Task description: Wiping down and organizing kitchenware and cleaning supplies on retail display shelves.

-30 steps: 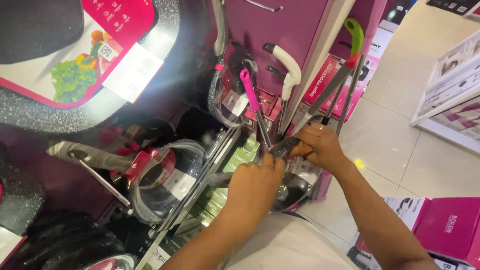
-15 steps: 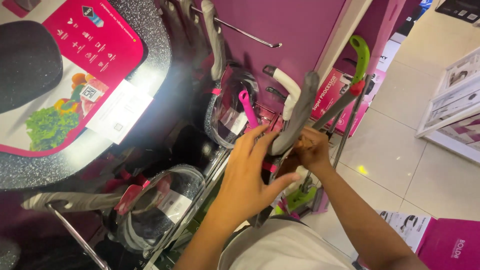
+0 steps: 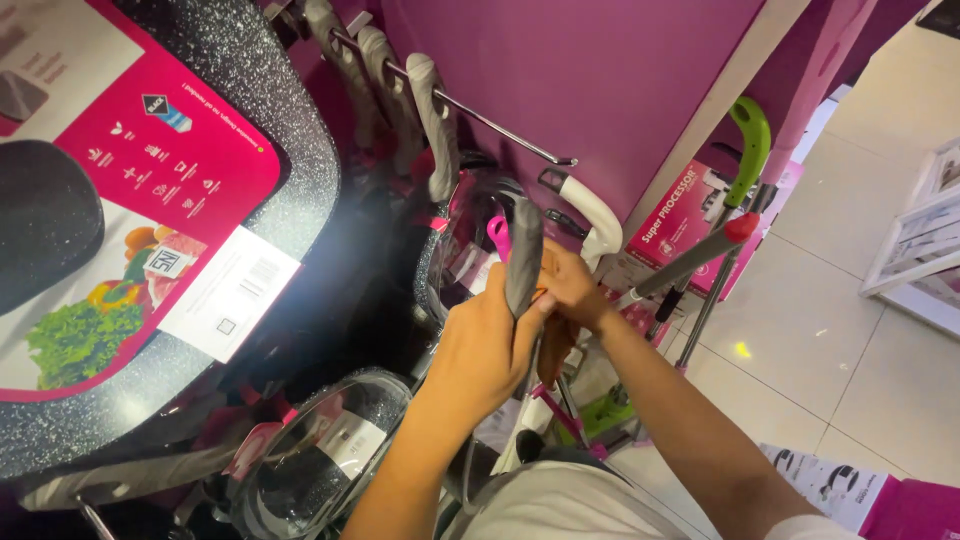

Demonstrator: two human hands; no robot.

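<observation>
Your left hand (image 3: 480, 350) has its grip clamped round a grey, stone-mottled pan handle (image 3: 523, 255), a long rounded bar that stands nearly upright out of your fist. Your right hand (image 3: 570, 290) sits just behind it at about 2 o'clock, fingers curled shut against the same cluster of handles; what exactly it pinches is hidden by the left hand. The handle is at the middle of the view, in front of the smooth purple display panel (image 3: 600, 80).

Above it, at 11 o'clock, a thin metal peg (image 3: 480, 125) carries three more grey mottled handles (image 3: 432, 125), hanging side by side. At 1 o'clock of your hands a glossy white curved handle (image 3: 595, 215) arches over, and farther out at 2 o'clock a bright green handle (image 3: 752, 140) rises. A speckled dark pan with a pink card sleeve (image 3: 150, 200) fills the 9 o'clock side; a domed glass lid (image 3: 320, 450) lies at 7 o'clock.

Compared with half a second ago, the grey handle has risen and stands straighter, your left hand has closed fully on it, and the view has tilted up to show the peg.
</observation>
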